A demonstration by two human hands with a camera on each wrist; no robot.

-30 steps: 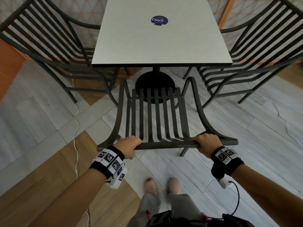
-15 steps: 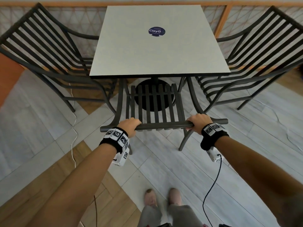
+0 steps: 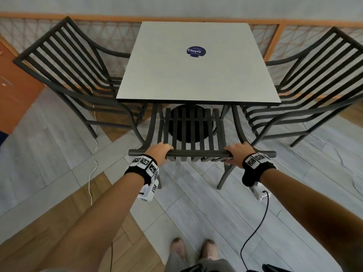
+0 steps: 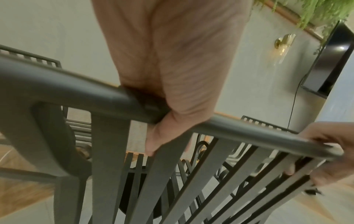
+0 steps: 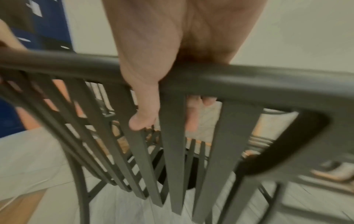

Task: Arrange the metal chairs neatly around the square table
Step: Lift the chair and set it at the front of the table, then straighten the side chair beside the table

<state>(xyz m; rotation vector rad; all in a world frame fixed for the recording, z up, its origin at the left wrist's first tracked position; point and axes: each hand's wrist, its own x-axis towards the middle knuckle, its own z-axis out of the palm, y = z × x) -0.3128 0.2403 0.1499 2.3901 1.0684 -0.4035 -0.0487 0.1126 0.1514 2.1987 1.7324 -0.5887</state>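
A dark metal slatted chair (image 3: 193, 134) stands at the near side of the square pale table (image 3: 196, 79), its seat partly under the tabletop. My left hand (image 3: 160, 152) grips the left part of the chair's top rail (image 3: 198, 153), and my right hand (image 3: 237, 153) grips the right part. In the left wrist view my left hand (image 4: 168, 91) curls over the rail (image 4: 76, 87). The right wrist view shows my right hand (image 5: 153, 72) wrapped round the rail (image 5: 249, 83). A second chair (image 3: 78, 75) stands at the table's left side and a third chair (image 3: 306, 85) at its right.
A round black table base (image 3: 188, 124) sits under the table behind the held chair. A wooden lattice railing (image 3: 275, 36) runs behind the table. A white cable (image 3: 92, 169) trails on the floor at the left. My feet (image 3: 193, 250) stand on the tiled floor behind the chair.
Both hands have pushed the chair forward, away from me. Its seat has slid from in front of the table to partly under the tabletop, and my arms have stretched out.
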